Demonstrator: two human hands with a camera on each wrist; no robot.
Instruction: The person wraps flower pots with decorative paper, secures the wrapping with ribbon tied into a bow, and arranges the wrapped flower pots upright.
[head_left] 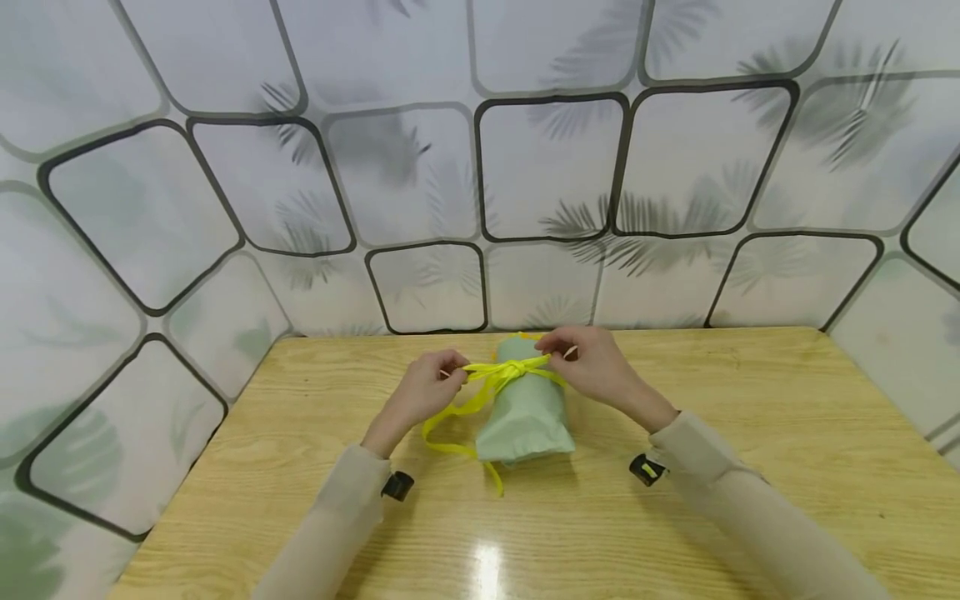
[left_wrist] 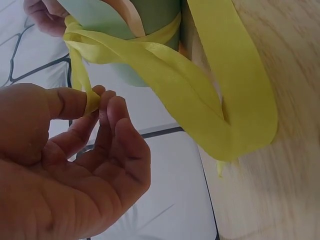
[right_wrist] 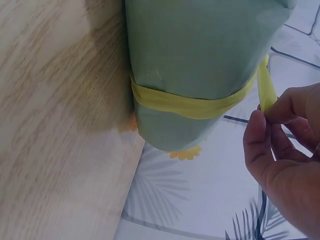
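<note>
A pale green wrapped bundle (head_left: pixel 525 417) lies on the wooden table, its wider paper end toward the person. Around it runs a yellow ribbon (head_left: pixel 513 370), knotted on top with loops to both sides. My left hand (head_left: pixel 429 385) pinches the ribbon left of the knot between thumb and fingertips; the left wrist view shows the pinched part close up. On the other side, my right hand (head_left: pixel 592 363) pinches the ribbon to the right of the knot. A long ribbon tail (head_left: pixel 450 448) curls down on the left onto the table. Orange-yellow petals (right_wrist: pixel 185 153) peek out at the bundle's far end.
The wooden table (head_left: pixel 750 433) spreads out on both sides of the bundle. A patterned cloth or wall covering (head_left: pixel 551 167) with dark outlines and leaf shadows rises behind its far edge. Dark wrist devices (head_left: pixel 397 485) sit under both sleeves.
</note>
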